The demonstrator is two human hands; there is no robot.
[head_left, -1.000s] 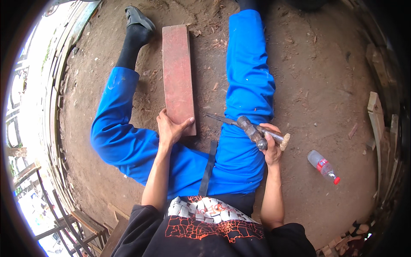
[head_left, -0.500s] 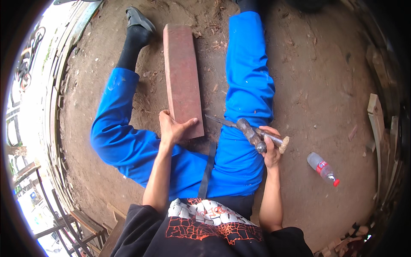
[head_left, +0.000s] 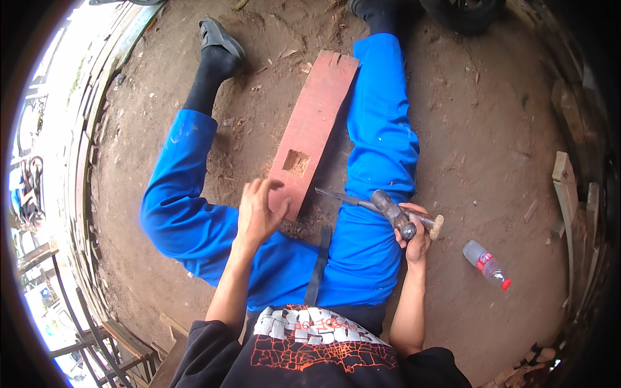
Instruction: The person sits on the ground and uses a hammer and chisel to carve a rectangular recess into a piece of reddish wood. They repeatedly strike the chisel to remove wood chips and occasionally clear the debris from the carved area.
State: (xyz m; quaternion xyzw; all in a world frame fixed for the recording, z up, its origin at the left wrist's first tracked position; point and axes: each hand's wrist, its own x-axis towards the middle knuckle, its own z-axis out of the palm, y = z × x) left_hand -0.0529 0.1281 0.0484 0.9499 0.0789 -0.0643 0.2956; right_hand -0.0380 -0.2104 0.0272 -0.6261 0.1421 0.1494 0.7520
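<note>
A reddish wooden plank lies slanted on the ground between my legs, a square recess cut in its upper face near the close end. My left hand is beside that end, fingers curved and apart, gripping nothing; whether its fingertips touch the wood I cannot tell. Over my right thigh, my right hand holds a hammer and a chisel together. The chisel's blade points left toward the plank, and its frayed handle end sticks out to the right. The hammer's handle is mostly hidden.
A plastic bottle with a red cap lies on the dirt floor to the right. Boards lean along the right edge. Wood chips are scattered beyond the plank. A dark wheel stands at the far right, and a wooden frame at the near left.
The plank has turned over, showing the face with the recess, and its far end has swung right against my right leg. My left hand has loosened from it.
</note>
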